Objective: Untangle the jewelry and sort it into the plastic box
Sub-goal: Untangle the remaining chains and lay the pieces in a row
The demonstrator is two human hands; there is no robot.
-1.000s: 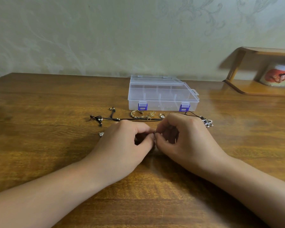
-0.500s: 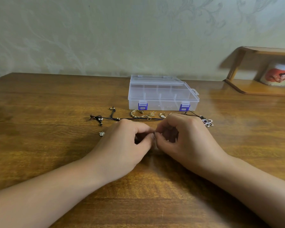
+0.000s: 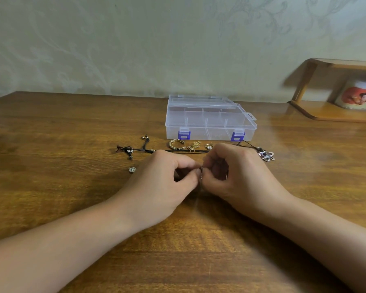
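Note:
My left hand [image 3: 165, 182] and my right hand [image 3: 239, 176] meet at the table's middle, fingertips together, both pinching a small metal jewelry piece [image 3: 201, 169] that is mostly hidden between them. Behind them lies a black cord necklace [image 3: 140, 150] with beads, its flower pendant [image 3: 267, 155] at the right. A gold bracelet [image 3: 176, 144], a thin gold chain [image 3: 193, 145] and a small ring [image 3: 209, 146] lie in front of the clear plastic box [image 3: 209, 121], whose lid is down with blue latches. A little silver charm [image 3: 132, 169] sits left of my left hand.
The wooden table [image 3: 51, 187] runs to a wall at the back. A wooden shelf [image 3: 334, 115] stands at the far right with a white printed jar [image 3: 359, 98] under its top board.
Hardly anything has moved; both hands stay together, with only slight shifts of the fingers on the small piece.

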